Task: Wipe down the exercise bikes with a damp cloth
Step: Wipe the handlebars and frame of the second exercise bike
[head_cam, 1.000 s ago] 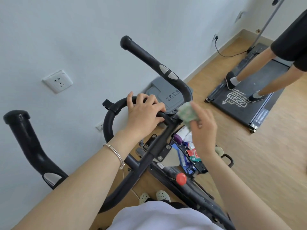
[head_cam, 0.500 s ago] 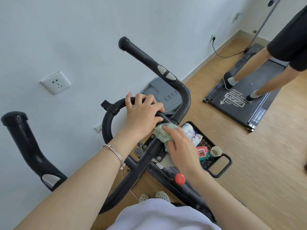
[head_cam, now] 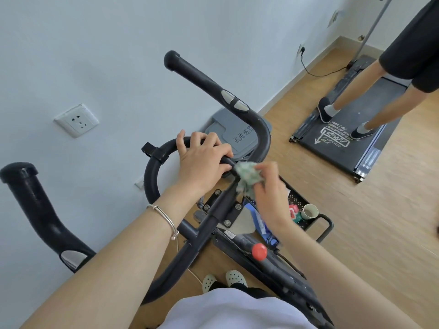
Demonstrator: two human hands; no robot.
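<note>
A black exercise bike fills the middle of the view, its handlebar [head_cam: 152,176] looping in front of me and its stem [head_cam: 213,210] running down toward my body. My left hand [head_cam: 202,162] is wrapped around the top of the handlebar loop. My right hand [head_cam: 268,198] pinches a crumpled green-and-white cloth [head_cam: 247,178], which presses against the junction of the stem and handlebar, just right of my left hand. A red knob [head_cam: 259,251] sits on the frame below.
A black tray [head_cam: 306,224] with a cup and small items lies on the wood floor under my right hand. A grey bin [head_cam: 232,136] stands by the wall. Another person stands on a treadmill [head_cam: 344,148] at the right. A wall socket [head_cam: 76,119] is at left.
My right hand came down with the cloth from above the tray onto the stem, then slid up along it to the handlebar junction. My left hand kept its grip.
</note>
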